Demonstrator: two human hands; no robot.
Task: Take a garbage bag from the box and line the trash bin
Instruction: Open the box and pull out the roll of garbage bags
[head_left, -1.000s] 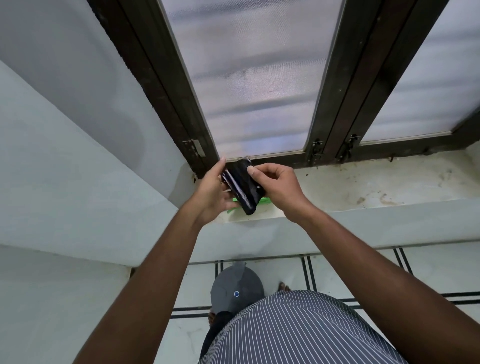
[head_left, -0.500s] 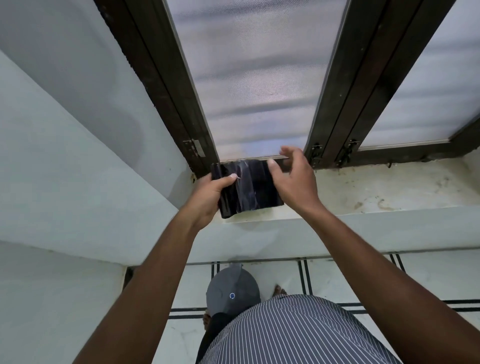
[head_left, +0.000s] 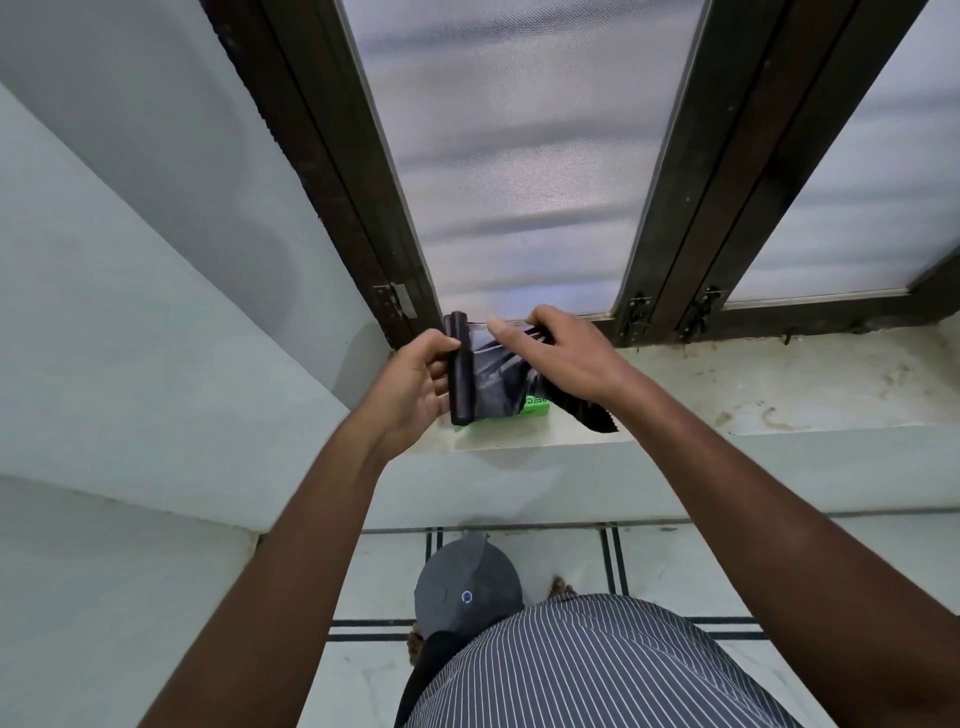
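My left hand (head_left: 415, 384) grips a black roll of garbage bags (head_left: 460, 374), held upright above the window sill. My right hand (head_left: 566, 353) pinches the unrolled black bag (head_left: 498, 384) that stretches from the roll to the right; its serrated end (head_left: 597, 421) hangs below my wrist. The green box (head_left: 535, 406) lies on the sill, mostly hidden behind the bag. A grey trash bin with a domed lid (head_left: 467, 587) stands on the floor below, partly covered by my striped shirt.
The stained white window sill (head_left: 753, 384) runs to the right under a dark-framed frosted window (head_left: 519, 182). White walls close in on the left. The tiled floor (head_left: 665, 561) with dark lines lies below.
The bag has been pulled further off the roll. My left hand now holds the roll upright, and my right hand has drawn the loose end to the right and downward, uncovering the green box.
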